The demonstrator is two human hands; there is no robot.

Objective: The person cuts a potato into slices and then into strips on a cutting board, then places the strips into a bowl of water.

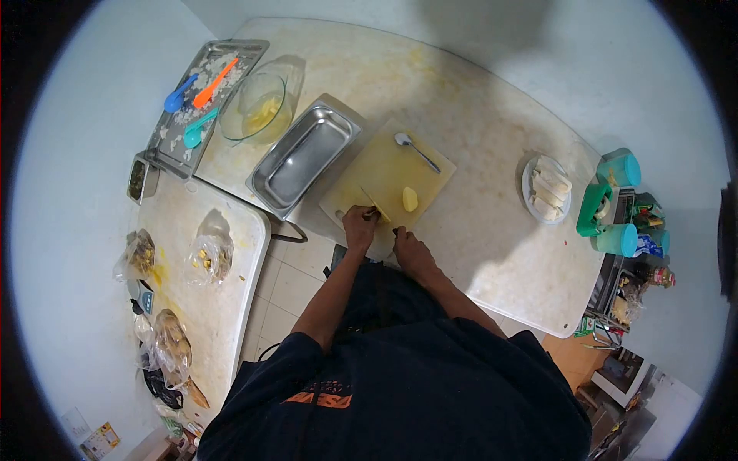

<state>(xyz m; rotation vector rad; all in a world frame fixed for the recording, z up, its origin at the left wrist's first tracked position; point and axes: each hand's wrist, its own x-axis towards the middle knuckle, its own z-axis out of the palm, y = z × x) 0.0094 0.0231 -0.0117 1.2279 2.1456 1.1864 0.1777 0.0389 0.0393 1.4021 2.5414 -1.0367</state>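
A knife (376, 203) points away from me over the near left part of the pale yellow cutting board (369, 165). Its handle is in my right hand (413, 252), whose fingers are closed around it. My left hand (359, 227) is closed beside the blade at the board's near edge; what its fingers hold, if anything, is too small to make out. To the right of the blade lies a pale yellow peeled piece (410, 200), perhaps potato. A metal spoon (417, 151) rests farther back on the board.
Left of the board stands a deep steel pan (269, 173). Beyond it are a glass bowl (231, 127) with yellow pieces and a metal tray (173, 154) with colored spoons. A white plate (529, 188) of pale strips sits right. Plastic bags (209, 257) lie on the left table.
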